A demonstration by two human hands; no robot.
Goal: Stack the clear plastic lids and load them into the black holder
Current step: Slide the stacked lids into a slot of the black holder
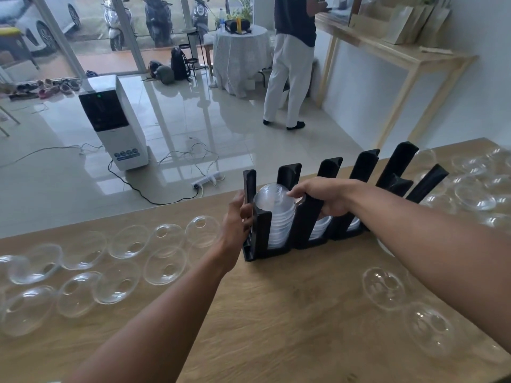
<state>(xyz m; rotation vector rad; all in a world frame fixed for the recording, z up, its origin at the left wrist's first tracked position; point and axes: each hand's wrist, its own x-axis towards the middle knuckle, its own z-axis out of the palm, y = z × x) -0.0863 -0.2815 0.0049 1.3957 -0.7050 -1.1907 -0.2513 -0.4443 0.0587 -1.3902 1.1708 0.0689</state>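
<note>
1. While both arms reached forward over the wooden table (290, 313), the black holder (302, 225) stood between the two hands, its row of upright dividers running away to the right.
2. The left hand (235, 225) gripped the holder's left end wall, fingers curled round its edge.
3. The right hand (322, 196) came over the top of the holder, its fingertips resting on the stack of clear dome lids (273, 214) in the leftmost slot, thumb tucked down behind a divider; whether it pinched the stack or only touched it could not be told.
4. That stack sat just right of the left hand, domes pointing toward the far side, filling the first slot.
5. Shorter stacks (319, 226) showed in the next slots, under the right hand and wrist.
6. Loose lids (121, 268) lay spread on the table left of the left forearm, in rough rows, some overlapping.
7. More loose lids (384, 287) lay below and beyond the right forearm, and others (474, 189) crowded the table past the holder's right end.
8. Beyond the table, a white floor appliance (116, 125) stood on the tiles with cables trailing, and a person (290, 64) in pale trousers stood by a wooden shelf (392, 48).
</note>
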